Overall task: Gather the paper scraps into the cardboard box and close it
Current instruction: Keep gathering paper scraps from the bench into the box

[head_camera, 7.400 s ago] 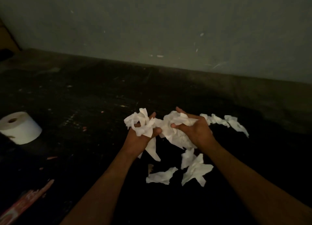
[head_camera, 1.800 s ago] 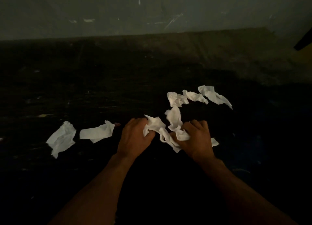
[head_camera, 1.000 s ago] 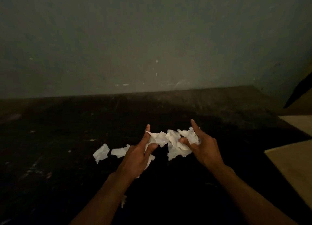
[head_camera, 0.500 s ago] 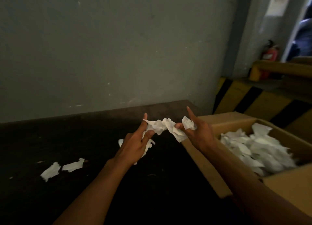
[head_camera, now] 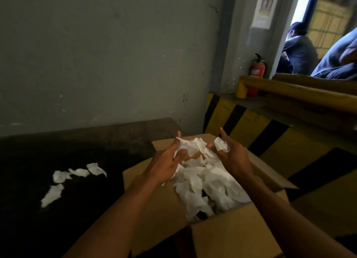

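View: a single head-worn camera, wide-angle; straight edges bow toward the frame's borders.
Position: above and just behind the person's forearms, which enter from the bottom edge.
Facing: forward and down, turned toward the room's right corner where the grey wall (head_camera: 108,50) meets the yellow-and-black striped barrier (head_camera: 257,130).
Nearness: close; the left hand (head_camera: 164,163) and right hand (head_camera: 234,157) sit mid-frame over the open cardboard box (head_camera: 228,236), whose near flap fills the lower right.
Reach: the dark floor (head_camera: 29,199) on the left, a doorway top right.
Shared ground: none, only one view.
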